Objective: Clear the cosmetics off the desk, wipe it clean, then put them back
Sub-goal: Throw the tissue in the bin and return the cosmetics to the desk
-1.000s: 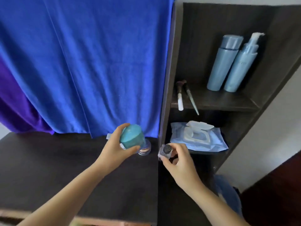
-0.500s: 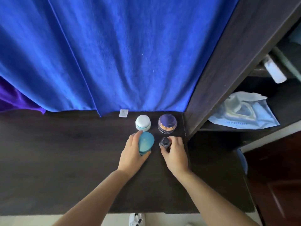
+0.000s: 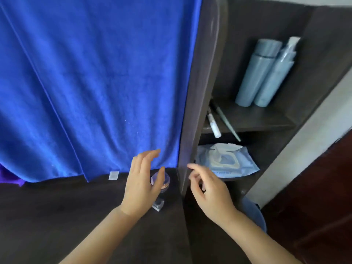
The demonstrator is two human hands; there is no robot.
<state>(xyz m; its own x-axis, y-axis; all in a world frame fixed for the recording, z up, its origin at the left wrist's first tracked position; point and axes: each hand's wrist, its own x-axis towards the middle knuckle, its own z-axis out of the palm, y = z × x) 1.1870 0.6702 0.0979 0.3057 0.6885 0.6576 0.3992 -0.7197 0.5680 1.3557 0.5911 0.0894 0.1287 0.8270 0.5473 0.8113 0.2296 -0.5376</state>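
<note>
**Both hands empty above the desk's back corner**

Across the upper left of the frame, a large blue terry cloth (image 3: 99, 82) is seen hanging down to the dark wooden desk (image 3: 57, 212), which fills the lower left. At the right, a dark wooden shelf unit (image 3: 202, 82) is shown. On its upper shelf, two tall pale blue bottles (image 3: 266, 73) are stood side by side, with two slim makeup brushes (image 3: 219, 122) laid in front of them; on the shelf below, a pale blue pack of wet wipes (image 3: 228, 161) is laid with its flap raised.

At lower centre, the left hand (image 3: 142, 184) is held over the desk, fingers spread loosely and nothing gripped. The right hand (image 3: 209, 189) is held in front of the shelf unit, fingers half curled and nothing grasped.

Just right of the left hand, a round jar with a purple lid (image 3: 163, 181) is seen on the desk, partly hidden by the thumb. Nearer the lower edge, a small clear square bottle (image 3: 159, 204) is stood just beside the same hand.
</note>
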